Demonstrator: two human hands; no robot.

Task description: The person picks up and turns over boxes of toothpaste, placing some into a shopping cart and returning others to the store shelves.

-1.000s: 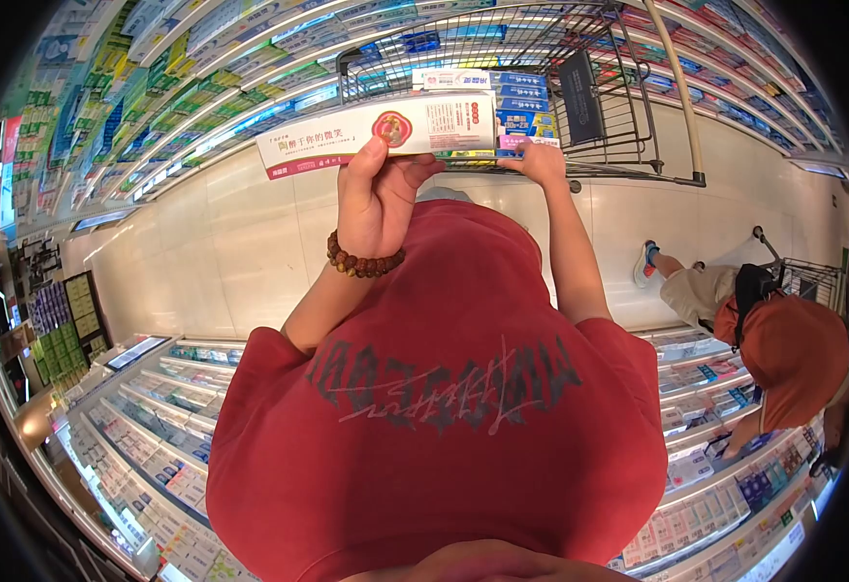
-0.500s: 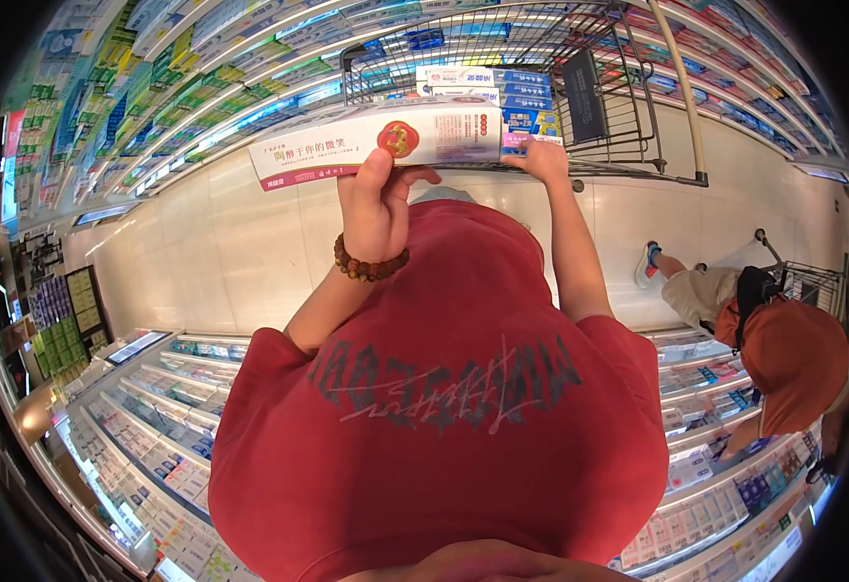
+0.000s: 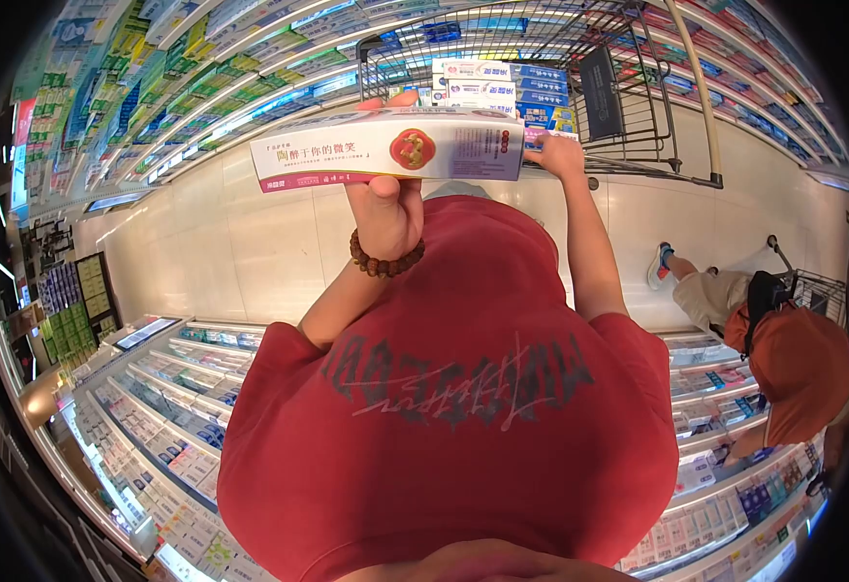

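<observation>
A long white and magenta box (image 3: 327, 155) with a red round picture is held level in front of the red shirt. My left hand (image 3: 385, 209), with a beaded bracelet on its wrist, grips it from below, thumb at the lower edge and fingertips showing behind the top edge. At the box's right end, the bent fingers of my right hand (image 3: 558, 157) press against it; their tips are partly hidden. Just beyond, stacked white and blue boxes (image 3: 482, 89) lie in a black wire shopping cart (image 3: 657, 131).
Shelves of packaged goods (image 3: 153, 97) run along the far side, and more shelves (image 3: 162, 417) stand behind at both lower sides. Pale floor (image 3: 240, 242) lies between them. On the right, a person in an orange-brown top (image 3: 800, 373) is beside another cart (image 3: 820, 291).
My left thumb has moved from the box's front face to its lower edge, and fingers now show above its top edge. The view has shifted slightly, moving the cart rightward in it.
</observation>
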